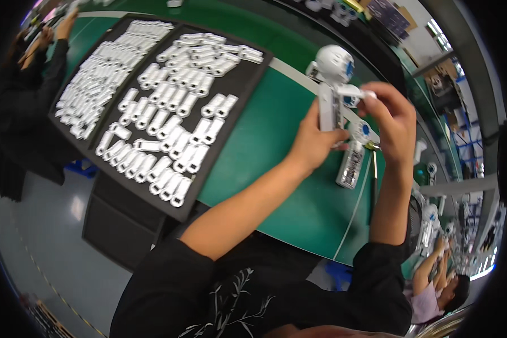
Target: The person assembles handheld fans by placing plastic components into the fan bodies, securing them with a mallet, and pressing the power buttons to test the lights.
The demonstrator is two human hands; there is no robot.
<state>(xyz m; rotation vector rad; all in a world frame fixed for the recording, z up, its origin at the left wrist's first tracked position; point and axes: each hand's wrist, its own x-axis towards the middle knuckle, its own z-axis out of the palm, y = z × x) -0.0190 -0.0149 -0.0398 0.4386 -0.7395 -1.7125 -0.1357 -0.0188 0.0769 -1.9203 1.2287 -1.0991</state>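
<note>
Upright over the green bench is a white toy robot [335, 63] with a round head and blue accents. My left hand [314, 142] wraps round its body from the left, fingers closed. On its other side my right hand [395, 117] pinches the white arm [350, 93] that sticks out from the robot's shoulder, thumb and forefinger at the arm's end. Just below, between my hands, is a white part with a blue disc [365, 130] and a pale block [351, 166] beneath it; whether it joins the robot I cannot tell.
A black tray [231, 132] to the left holds many white elongated parts [166, 121] in rows. A thin dark rod-shaped tool [376, 169] lies near my right wrist. Co-workers are at the far left [36, 101] and lower right [434, 293].
</note>
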